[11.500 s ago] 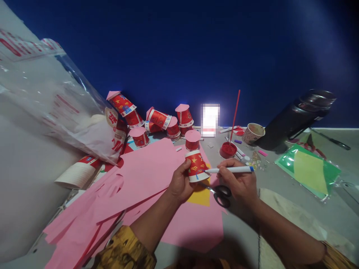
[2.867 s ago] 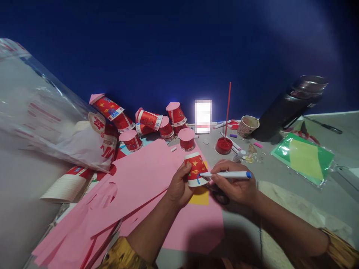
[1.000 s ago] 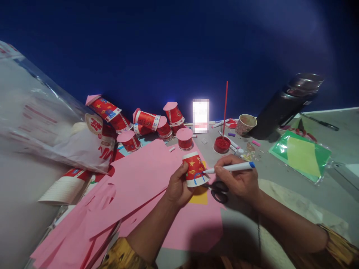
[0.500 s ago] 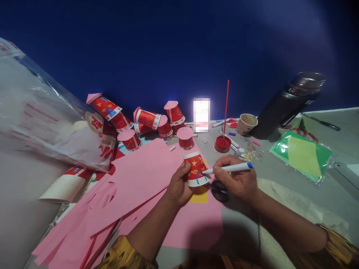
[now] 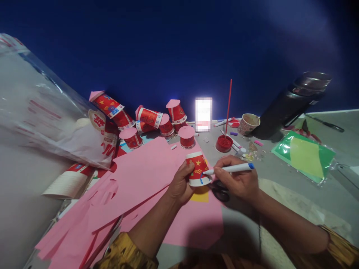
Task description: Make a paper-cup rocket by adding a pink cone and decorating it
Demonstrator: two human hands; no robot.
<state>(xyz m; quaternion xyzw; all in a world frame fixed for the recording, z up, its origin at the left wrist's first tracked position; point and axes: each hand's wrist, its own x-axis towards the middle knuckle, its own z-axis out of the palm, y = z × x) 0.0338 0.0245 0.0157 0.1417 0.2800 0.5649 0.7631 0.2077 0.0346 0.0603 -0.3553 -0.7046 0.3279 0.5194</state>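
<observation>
On the left, a big see-through plastic bag with red print [image 5: 45,112] leaned over the table. Under it lay a stack of white and red paper cups [image 5: 67,183]. Next came smooth sheets of pink paper [image 5: 140,168], spread out flat. Behind them sat a group of red paper cups with pink paper hats [image 5: 150,118], some standing and some tipped over, just as they had been before.

The left hand [image 5: 182,179] was closed around a red paper cup with gold pictures and a white rim [image 5: 195,168]. The cup was upside down, held up over the pink paper. It had turned a little since half a second before: the gold star had moved to the right, and only one blue line showed plainly on the rim, where two had shown.

Below the cup lay a yellow piece of paper [image 5: 200,197], and beside it black-handled scissors [image 5: 220,191], partly hidden. The right hand [image 5: 238,179] pinched a white pen with a blue end [image 5: 232,168], its tip at the cup's blue mark, as before. Behind that hand stood a small round red tub with a red stick [image 5: 224,144]. Farther right were a patterned paper cup [image 5: 248,125], a leaning black flask [image 5: 291,108] and a shiny green packet [image 5: 305,157].
</observation>
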